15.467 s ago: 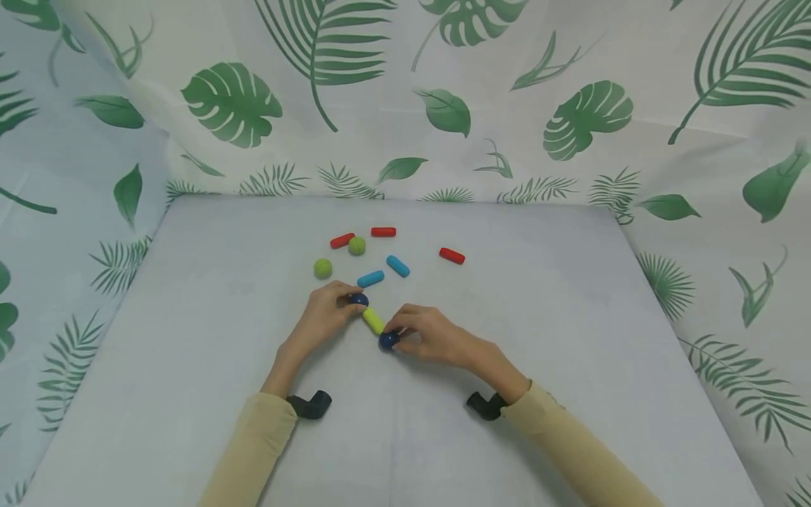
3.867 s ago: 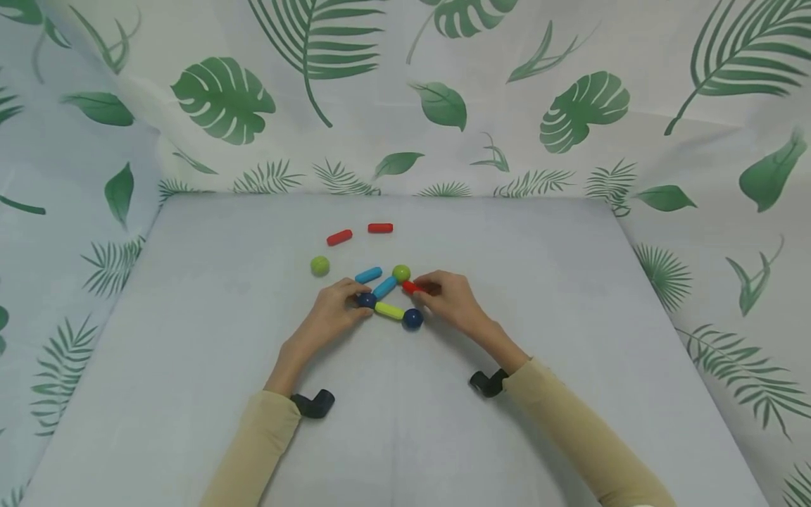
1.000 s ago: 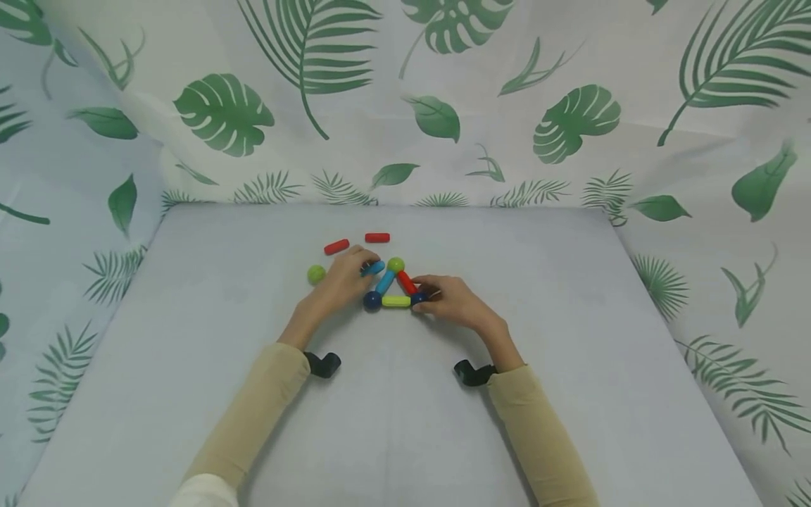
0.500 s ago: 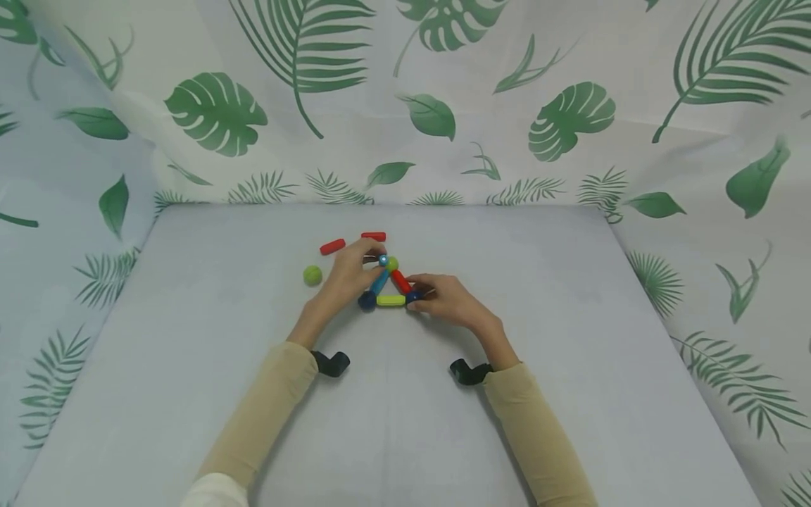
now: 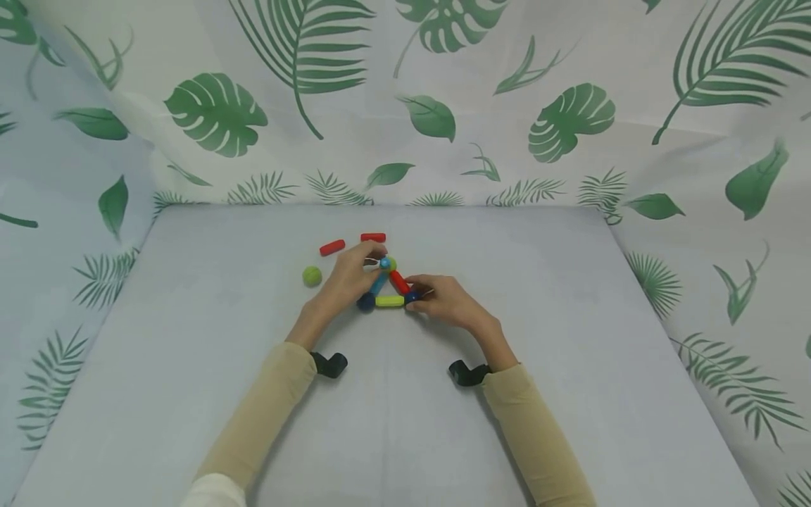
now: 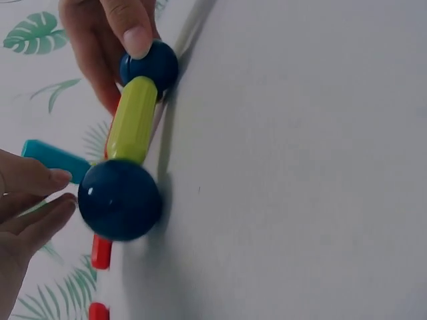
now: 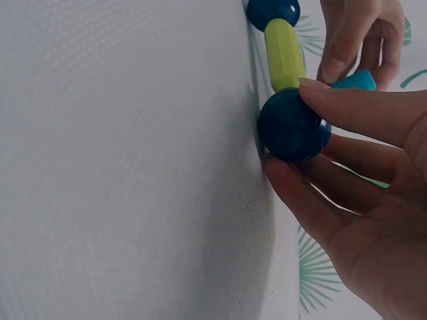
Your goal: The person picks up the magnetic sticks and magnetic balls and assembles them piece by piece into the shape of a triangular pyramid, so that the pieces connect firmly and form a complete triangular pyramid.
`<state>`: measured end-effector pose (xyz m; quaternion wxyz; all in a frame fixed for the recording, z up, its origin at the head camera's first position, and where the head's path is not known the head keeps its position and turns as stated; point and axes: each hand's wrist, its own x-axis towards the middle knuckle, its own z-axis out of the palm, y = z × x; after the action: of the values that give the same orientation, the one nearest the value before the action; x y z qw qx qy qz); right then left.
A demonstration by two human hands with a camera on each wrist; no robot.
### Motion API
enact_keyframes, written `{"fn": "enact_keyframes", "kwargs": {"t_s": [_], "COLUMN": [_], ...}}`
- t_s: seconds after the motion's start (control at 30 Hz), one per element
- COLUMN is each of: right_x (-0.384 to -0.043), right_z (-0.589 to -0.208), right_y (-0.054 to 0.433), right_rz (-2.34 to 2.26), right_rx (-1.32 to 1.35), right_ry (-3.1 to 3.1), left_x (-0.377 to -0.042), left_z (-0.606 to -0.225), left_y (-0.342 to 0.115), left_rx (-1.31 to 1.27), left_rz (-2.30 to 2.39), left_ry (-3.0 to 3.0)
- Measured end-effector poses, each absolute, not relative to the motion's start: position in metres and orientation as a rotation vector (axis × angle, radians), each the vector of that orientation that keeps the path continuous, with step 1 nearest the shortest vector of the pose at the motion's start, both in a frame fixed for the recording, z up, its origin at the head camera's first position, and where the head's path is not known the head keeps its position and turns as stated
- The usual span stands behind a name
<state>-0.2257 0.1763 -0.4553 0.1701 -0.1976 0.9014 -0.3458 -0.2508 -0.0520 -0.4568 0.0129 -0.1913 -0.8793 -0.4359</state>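
Observation:
A triangle of magnetic sticks and balls lies on the table: a yellow-green stick (image 5: 389, 301), a red stick (image 5: 400, 282) and a blue stick (image 5: 379, 284), joined by a green ball (image 5: 393, 264) and two dark blue balls. My right hand (image 5: 446, 299) pinches the right dark blue ball (image 7: 292, 127) between thumb and fingers. Over the far corner, my left hand (image 5: 348, 278) pinches a second blue stick (image 6: 57, 160), which stands up from the green ball with its end toward the head camera. The left dark blue ball (image 6: 120, 200) is untouched.
Behind my left hand lie two loose red sticks, one on the left (image 5: 332, 247) and one on the right (image 5: 373, 237). A loose green ball (image 5: 312, 275) rests left of that hand. Leaf-patterned cloth (image 5: 481, 63) rises behind the white table (image 5: 507, 246).
Over the last second my left hand has carried the second blue stick right to the green ball and tipped it upright. Earlier, the red stick joined the triangle. My right hand stays on its ball.

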Motion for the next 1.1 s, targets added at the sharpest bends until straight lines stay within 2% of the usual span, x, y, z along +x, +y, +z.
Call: {"fn": "enact_keyframes", "kwargs": {"t_s": [0.23, 0.6, 1.1], "right_x": [-0.226, -0.225, -0.223], "right_z": [-0.454, -0.454, -0.452], "right_y": [0.176, 0.176, 0.177], "right_rz": [-0.95, -0.962, -0.963], "right_rx": [-0.512, -0.517, -0.514], "right_ry": [2.556, 2.547, 2.543], "left_x": [-0.25, -0.275, -0.32], "left_z": [-0.45, -0.443, -0.442], "left_y": [-0.079, -0.105, -0.101], "left_rx": [-0.51, -0.304, -0.426], "left_rz": [-1.184, -0.99, -0.718], "left_ry": [-2.842, -2.958, -3.225]}}
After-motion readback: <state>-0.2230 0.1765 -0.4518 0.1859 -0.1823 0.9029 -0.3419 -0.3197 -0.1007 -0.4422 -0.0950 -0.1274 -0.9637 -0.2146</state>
